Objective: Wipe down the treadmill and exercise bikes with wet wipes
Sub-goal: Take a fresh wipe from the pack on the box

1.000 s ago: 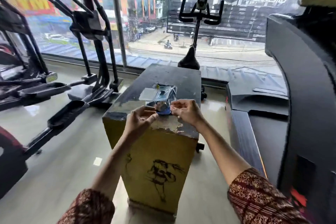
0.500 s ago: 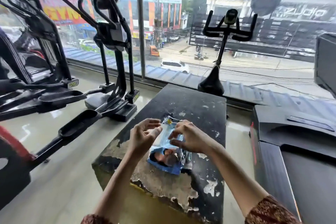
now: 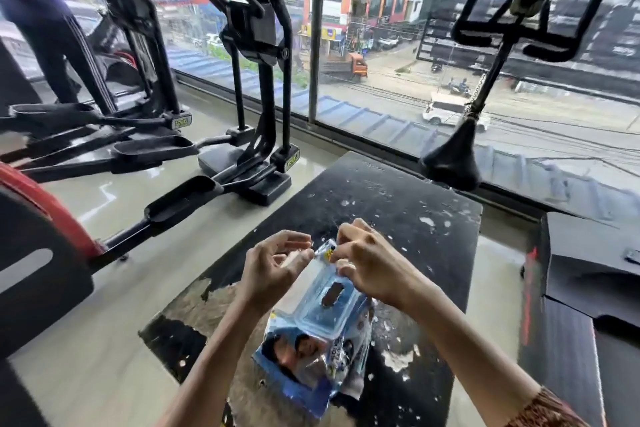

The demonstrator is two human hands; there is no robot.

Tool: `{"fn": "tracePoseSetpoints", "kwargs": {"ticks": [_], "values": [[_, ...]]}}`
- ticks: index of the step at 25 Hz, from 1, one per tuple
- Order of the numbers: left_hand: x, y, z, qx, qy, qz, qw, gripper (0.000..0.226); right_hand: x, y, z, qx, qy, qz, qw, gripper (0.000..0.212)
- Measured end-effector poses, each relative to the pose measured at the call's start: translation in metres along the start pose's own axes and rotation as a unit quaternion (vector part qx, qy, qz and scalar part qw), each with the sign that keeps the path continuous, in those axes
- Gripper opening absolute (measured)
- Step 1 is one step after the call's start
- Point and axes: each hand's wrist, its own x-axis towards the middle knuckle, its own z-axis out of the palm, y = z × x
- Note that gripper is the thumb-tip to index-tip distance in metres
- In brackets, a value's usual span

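Standing on the floor at left, elliptical trainers (image 3: pixel 256 45) face the window, and no machine shows any sign of wiping. The left hand (image 3: pixel 273 270) hovers just beside the far end of the wet-wipe pack (image 3: pixel 322 322), its fingers (image 3: pixel 294 239) loosely curled toward the thumb; whether they pinch a strip of clear film cannot be told. The pack lies lengthwise on the black, paint-chipped top of the box (image 3: pixel 398 204), its printed end close to the near edge and its far end between the hands. The right hand (image 3: pixel 374 263) pinches that far end at the yellow-marked seam. The pack is probably light, soft and crinkly, with slick film that slips and buckles under pull; only the panel round the dark dispensing slot looks stiffer. The seam ends suit steadying, while a wipe is best drawn from the slot. Beyond the far right corner stands an exercise bike (image 3: pixel 450 159); the treadmill (image 3: pixel 588 288) lies at right.
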Motion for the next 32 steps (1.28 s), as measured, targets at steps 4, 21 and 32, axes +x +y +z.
{"fn": "tracePoseSetpoints", "kwargs": {"ticks": [4, 21, 32], "values": [[0.009, -0.003, 0.005, 0.012, 0.023, -0.018, 1.0, 0.013, 0.011, 0.008, -0.003, 0.049, -0.123, -0.116, 0.984, 0.012], [-0.004, -0.002, 0.002, 0.027, 0.045, -0.04, 0.998, 0.017, 0.024, -0.01, 0.003, -0.092, -0.185, -0.207, 0.956, 0.013], [-0.011, 0.008, -0.01, 0.016, 0.072, -0.041, 0.996, 0.018, 0.018, 0.011, 0.002, 0.027, -0.175, -0.214, 0.961, 0.009]]}}
